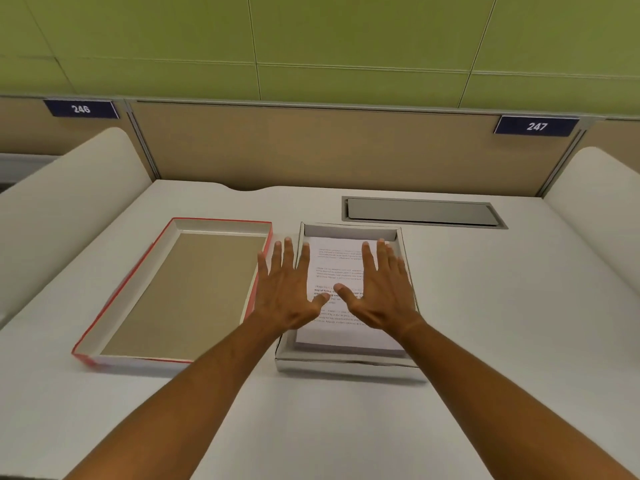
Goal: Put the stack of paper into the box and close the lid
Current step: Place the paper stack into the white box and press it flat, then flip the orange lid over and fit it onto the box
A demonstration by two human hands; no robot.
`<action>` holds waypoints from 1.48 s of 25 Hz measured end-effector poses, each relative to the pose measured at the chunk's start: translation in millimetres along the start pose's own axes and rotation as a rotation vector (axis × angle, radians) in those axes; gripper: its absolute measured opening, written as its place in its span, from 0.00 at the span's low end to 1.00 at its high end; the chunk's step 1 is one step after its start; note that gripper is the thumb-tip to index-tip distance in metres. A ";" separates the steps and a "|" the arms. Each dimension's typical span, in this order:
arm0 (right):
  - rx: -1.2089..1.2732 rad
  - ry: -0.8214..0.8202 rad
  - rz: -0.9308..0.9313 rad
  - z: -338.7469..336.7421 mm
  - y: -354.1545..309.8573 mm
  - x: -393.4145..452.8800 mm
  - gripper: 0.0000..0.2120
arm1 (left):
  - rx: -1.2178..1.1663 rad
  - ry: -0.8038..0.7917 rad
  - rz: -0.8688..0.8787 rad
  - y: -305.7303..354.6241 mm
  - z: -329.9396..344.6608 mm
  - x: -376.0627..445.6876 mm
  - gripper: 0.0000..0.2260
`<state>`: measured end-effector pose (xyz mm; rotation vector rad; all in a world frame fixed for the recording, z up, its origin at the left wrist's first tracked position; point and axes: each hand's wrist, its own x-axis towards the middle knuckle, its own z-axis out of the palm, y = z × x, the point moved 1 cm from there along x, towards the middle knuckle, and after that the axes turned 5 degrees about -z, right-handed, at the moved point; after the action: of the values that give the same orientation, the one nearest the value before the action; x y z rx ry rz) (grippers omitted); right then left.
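Note:
The stack of printed paper lies inside the shallow white box at the desk's middle. Both of my hands hover flat over it, fingers spread, holding nothing. My left hand is above the box's left wall and the paper's left side. My right hand covers the paper's right side. Whether the palms touch the paper I cannot tell. The lid, red outside with a brown inside, lies upside down just left of the box.
A grey cable hatch is set into the desk behind the box. Padded dividers rise at left and right, and a tan back panel carries number plates 246 and 247.

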<state>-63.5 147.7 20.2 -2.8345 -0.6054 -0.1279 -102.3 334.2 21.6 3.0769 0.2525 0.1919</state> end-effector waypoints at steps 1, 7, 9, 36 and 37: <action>0.000 0.000 -0.007 -2.6 -4.2 -4.5 0.50 | 0.021 0.007 -0.014 -0.5 -3.3 -6.3 0.45; -0.025 -0.004 -0.051 -9.0 -26.3 -29.7 0.50 | 0.067 0.040 -0.089 -7.6 -17.2 -45.8 0.46; -0.033 -0.002 -0.062 -7.6 -32.6 -36.3 0.50 | 0.074 0.038 -0.111 -11.7 -20.6 -55.8 0.46; 0.007 -0.042 0.103 41.0 -98.6 14.8 0.48 | -0.438 -0.153 -0.360 -112.2 -10.1 16.0 0.03; 0.027 -0.038 0.103 40.3 -98.9 17.9 0.46 | -0.491 -0.124 -0.373 -117.0 -23.4 20.8 0.02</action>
<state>-86.6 252.4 4.8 -2.8402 -0.4638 -0.0478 -103.6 453.9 40.5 2.4902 0.6531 0.0368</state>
